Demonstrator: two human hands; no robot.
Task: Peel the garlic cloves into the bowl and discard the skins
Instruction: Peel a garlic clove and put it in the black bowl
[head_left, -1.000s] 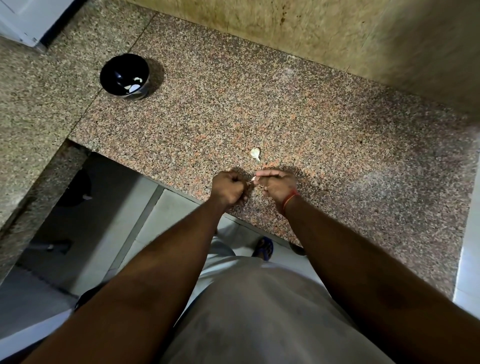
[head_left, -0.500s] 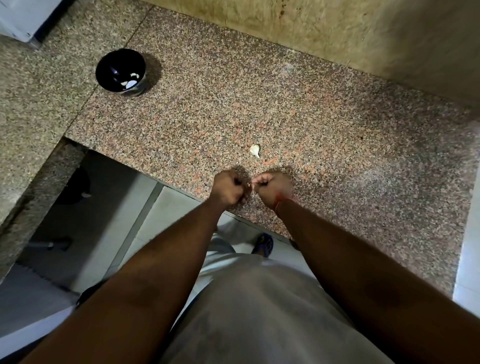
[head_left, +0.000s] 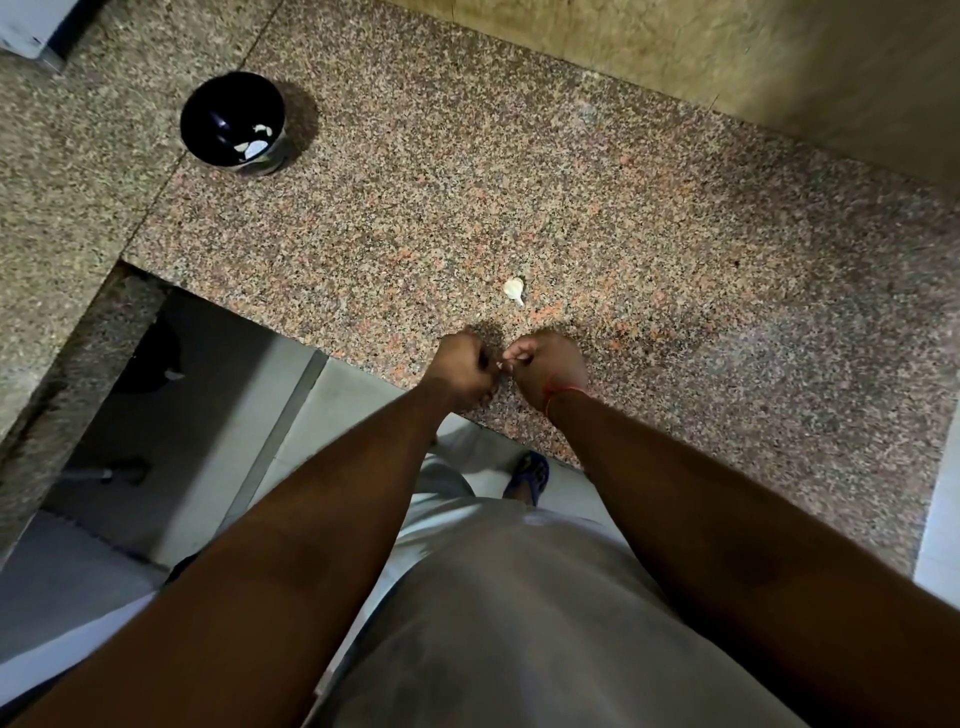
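Note:
My left hand (head_left: 461, 366) and my right hand (head_left: 546, 364) are curled close together over the near edge of the granite counter (head_left: 675, 270). Between their fingertips they pinch a small garlic clove (head_left: 502, 365), of which only a pale sliver shows. A second pale garlic clove (head_left: 514, 289) with skin lies loose on the counter just beyond my hands. Far to the left stands a black bowl (head_left: 208, 117) with a few white garlic pieces (head_left: 253, 145) inside.
A wall (head_left: 727, 62) rises behind the counter. The counter's front edge runs diagonally under my hands, with tiled floor (head_left: 291, 426) and a blue sandal (head_left: 530, 475) below. A grey side counter (head_left: 67, 171) joins at the left.
My right hand's fingers have curled in tighter toward the left hand, and both hands have drawn slightly nearer the counter's edge. The loose clove and the bowl have not moved.

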